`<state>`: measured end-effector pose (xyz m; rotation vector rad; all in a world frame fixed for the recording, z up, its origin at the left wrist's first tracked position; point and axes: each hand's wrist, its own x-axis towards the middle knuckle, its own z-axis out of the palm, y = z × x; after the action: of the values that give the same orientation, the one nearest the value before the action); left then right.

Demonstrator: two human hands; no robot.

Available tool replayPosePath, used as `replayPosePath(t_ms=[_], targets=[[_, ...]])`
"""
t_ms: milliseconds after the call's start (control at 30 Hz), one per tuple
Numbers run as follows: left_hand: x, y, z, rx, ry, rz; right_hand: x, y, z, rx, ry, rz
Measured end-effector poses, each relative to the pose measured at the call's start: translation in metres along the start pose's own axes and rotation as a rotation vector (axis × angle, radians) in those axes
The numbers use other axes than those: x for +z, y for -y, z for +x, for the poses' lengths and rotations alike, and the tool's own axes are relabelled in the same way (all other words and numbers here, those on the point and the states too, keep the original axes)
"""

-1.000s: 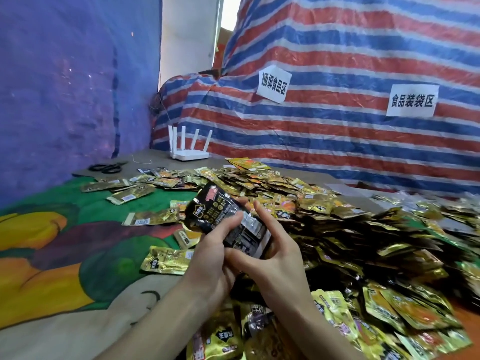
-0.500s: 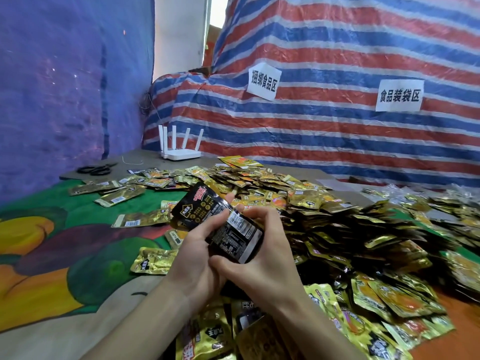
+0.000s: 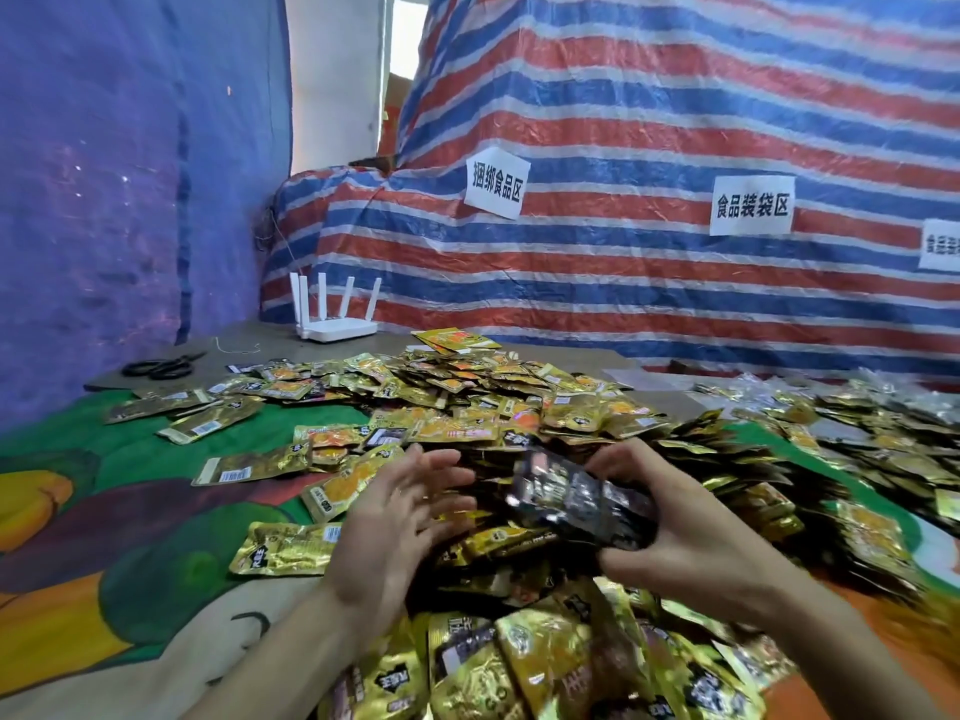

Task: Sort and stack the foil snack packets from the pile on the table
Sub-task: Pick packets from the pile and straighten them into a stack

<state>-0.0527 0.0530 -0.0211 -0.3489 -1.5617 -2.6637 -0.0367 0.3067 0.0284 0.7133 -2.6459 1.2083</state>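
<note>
Right hand [image 3: 691, 548] grips stack of dark glossy foil packets [image 3: 576, 498], fingers curled round right end. Left hand [image 3: 397, 522] open, fingers spread (blurred), just left of stack. Best to square edges against left palm; gold-foil packet pile [image 3: 519, 407] lies beneath and beyond fingertips.

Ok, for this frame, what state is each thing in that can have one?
dark packets: lifted, blurred.
right hand: grips the dark packets.
left hand: open, fingers spread, holding nothing.
pile of gold packets: loose, unsorted.
scissors: lying flat, blades look closed.
router: antennas upright.
</note>
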Motion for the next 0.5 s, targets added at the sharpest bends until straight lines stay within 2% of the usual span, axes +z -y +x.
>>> replayPosePath(t_ms=[100,200,333,400,500], targets=[[-0.006,-0.002,0.003,0.021,-0.059,-0.022,-0.023,-0.022,-0.016,0.103,0.082,-0.068],[-0.008,-0.002,0.004,0.036,-0.02,0.01,-0.022,-0.035,-0.025,0.167,0.199,-0.169],[-0.007,-0.011,0.003,0.066,0.071,0.101,-0.011,-0.041,-0.031,0.086,0.198,-0.314],[-0.009,-0.019,0.006,0.093,0.005,0.078,-0.012,-0.043,-0.033,0.032,0.218,-0.411],[-0.018,-0.034,0.017,0.072,-0.208,0.02,-0.019,-0.039,-0.033,0.014,0.302,-0.497]])
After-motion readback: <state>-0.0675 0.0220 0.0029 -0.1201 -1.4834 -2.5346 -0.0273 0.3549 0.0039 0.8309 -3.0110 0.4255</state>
